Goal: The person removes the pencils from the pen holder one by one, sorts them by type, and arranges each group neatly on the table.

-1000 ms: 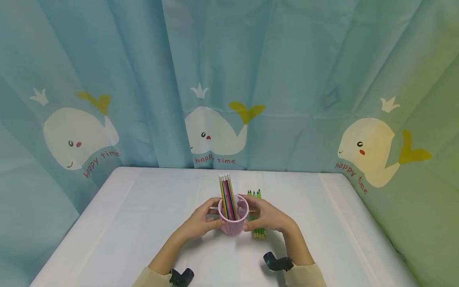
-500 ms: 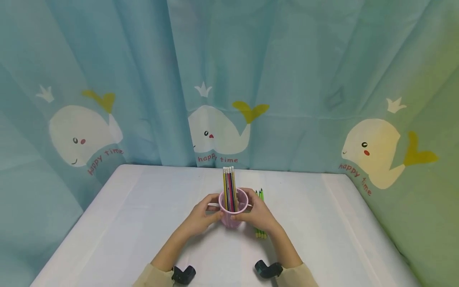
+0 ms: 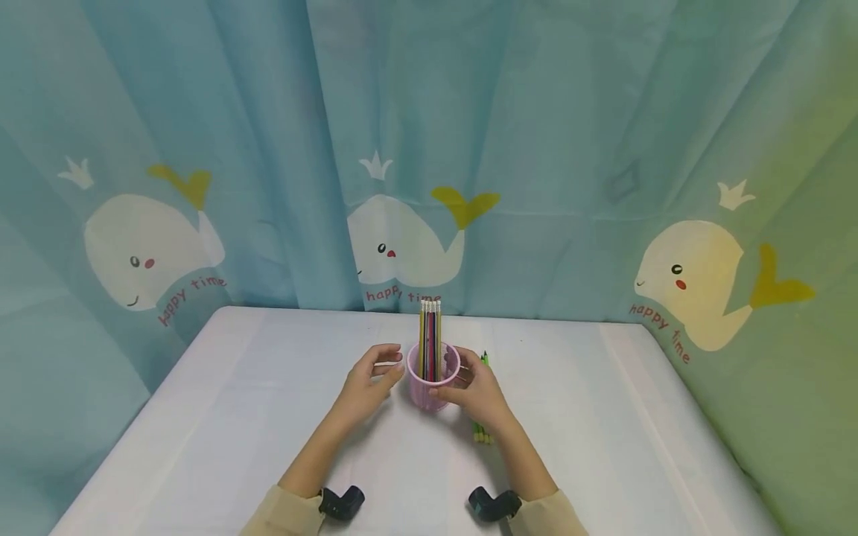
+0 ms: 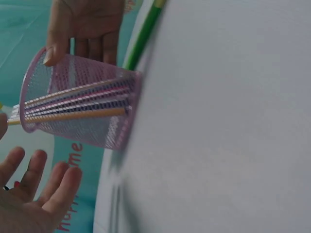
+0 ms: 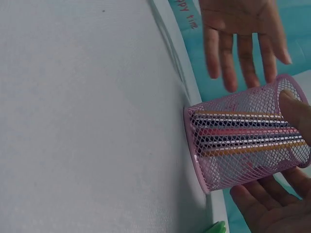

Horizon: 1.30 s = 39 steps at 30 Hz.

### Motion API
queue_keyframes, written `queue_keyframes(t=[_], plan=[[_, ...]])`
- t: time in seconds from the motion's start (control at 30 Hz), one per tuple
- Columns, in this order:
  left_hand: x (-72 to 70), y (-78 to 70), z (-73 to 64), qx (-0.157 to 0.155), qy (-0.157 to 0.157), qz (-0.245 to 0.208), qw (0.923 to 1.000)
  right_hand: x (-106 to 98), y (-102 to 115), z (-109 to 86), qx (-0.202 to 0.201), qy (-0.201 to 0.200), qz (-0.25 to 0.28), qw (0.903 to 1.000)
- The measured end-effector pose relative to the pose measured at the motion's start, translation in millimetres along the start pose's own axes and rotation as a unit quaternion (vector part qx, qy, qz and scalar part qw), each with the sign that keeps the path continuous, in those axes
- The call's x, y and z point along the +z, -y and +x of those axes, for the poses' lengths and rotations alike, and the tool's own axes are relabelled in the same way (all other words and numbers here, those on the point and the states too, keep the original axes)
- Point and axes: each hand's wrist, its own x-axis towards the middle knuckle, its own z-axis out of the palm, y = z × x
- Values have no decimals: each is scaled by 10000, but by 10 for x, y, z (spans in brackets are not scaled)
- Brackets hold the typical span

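Observation:
A pink mesh pencil cup stands upright on the table, its base on the white surface. Inside it a bunch of striped pencils leans, eraser ends up. My left hand is beside the cup on its left, fingers spread and apart from it, as the right wrist view shows. On the other side, my right hand holds the cup, thumb at the front near the rim and fingers round the side. Partly hidden under the right hand and wrist lie several green pencils.
The white table extends to both sides and in front of the cup. A blue-green curtain with printed whales hangs behind the far edge. Dark camera mounts sit on both wrists.
The cup has shifted a little away from me with its pencils, which now stand straighter. My left hand has let go and drawn off to the left. The right hand has moved left with the cup.

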Motion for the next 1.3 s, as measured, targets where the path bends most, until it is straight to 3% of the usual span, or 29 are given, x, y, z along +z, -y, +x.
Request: queue_keyframes(t=[0.2, 0.53, 0.83, 1.3], plan=[[78, -21, 203, -17, -302, -197, 9993, -5, -20, 5, 56, 135, 142, 9998], [233, -51, 423, -98, -304, -183, 9993, 16, -1, -11, 95, 225, 246, 9994], [265, -69, 456, -108, -298, -159, 9994, 16, -7, 0, 21, 271, 315, 9991], [164, -99, 369, 96, -507, 8, 9987, -15, 0, 18, 27, 301, 162, 9994]])
